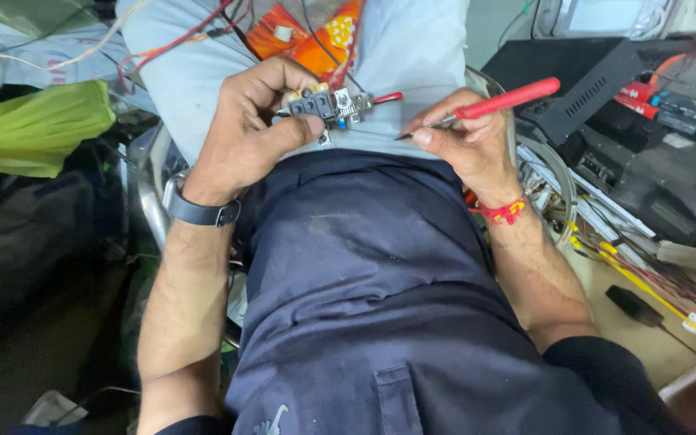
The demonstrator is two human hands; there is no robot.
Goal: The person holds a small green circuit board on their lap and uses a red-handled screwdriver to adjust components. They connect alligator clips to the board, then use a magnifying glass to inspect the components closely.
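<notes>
Black terminal block [316, 105] (small, red-tipped lever) in left hand [255, 129].

A single head-worn view looks steeply down from close above the person's own lap, facing forward over the dark trousers [364, 282]; both hands sit near the top of the frame, with clutter filling the left and right edges

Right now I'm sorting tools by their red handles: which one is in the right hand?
The long red-handled tool in the right hand; the short red-tipped one juts from the component the left hand grips.
</notes>
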